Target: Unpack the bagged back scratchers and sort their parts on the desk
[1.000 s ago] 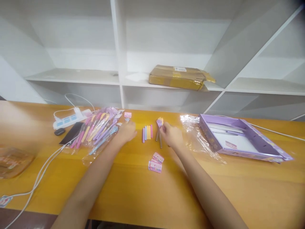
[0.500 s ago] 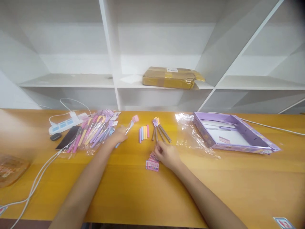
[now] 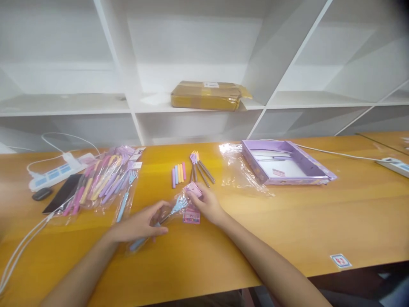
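A blue hand-shaped back scratcher (image 3: 179,204) in a clear bag slants across the front of the table. My left hand (image 3: 143,224) curls around its shaft, thumb and forefinger spread, the lower fingers partly hidden. At the bag's upper end, my right hand (image 3: 207,204) pinches a pink card (image 3: 193,189). Below it lie several more pink printed cards (image 3: 191,216). Just behind are short pastel tubes (image 3: 179,174) in a row and several back scratchers with metal shafts and purple or orange heads (image 3: 194,158).
Bagged back scratchers (image 3: 105,177) are heaped at left, beside a power strip (image 3: 53,175), a dark flat object (image 3: 62,194) and cables. An empty-looking clear bag (image 3: 244,172) lies by a purple box (image 3: 284,181) at right. A taped carton (image 3: 206,96) sits on the shelf behind.
My left hand has brought the bagged blue back scratcher from the heap toward the middle front. My right hand has lifted from the card pile and now grips the pink card. The view has shifted right.
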A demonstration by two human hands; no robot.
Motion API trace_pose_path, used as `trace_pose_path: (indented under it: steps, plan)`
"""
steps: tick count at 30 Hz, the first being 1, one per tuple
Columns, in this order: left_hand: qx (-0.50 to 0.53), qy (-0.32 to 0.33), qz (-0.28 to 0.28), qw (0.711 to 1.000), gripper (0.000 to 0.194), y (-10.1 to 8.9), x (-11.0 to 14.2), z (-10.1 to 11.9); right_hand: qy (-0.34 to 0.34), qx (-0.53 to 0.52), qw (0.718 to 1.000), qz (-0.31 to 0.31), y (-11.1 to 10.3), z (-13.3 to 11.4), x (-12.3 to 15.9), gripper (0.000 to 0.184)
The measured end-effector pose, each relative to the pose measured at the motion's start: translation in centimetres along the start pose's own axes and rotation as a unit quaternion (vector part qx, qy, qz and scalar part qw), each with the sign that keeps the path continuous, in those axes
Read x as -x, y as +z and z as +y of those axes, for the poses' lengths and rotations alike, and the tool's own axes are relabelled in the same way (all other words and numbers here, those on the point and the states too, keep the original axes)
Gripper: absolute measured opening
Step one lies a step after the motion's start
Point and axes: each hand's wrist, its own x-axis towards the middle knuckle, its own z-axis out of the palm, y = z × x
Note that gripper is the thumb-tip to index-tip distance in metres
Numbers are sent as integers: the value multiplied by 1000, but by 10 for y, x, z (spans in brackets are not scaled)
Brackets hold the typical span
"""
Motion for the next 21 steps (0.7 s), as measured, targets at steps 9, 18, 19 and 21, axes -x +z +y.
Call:
trace_pose_path:
  steps: [9,18,19,21]
  plan:
    - [131,-11,1,991,50,39,-21,-23,-63,197,975,-84,28,-2,26,12]
    - [162,5,38,986,54,40,-26,-34,-119,285,950,-44,21,2,27,9]
    - [152,8,43,987,53,40,-26,-34,-146,295,944,-42,21,2,26,8]
    - [127,26,54,990,53,41,-25,-35,-178,300,936,-39,22,2,25,8]
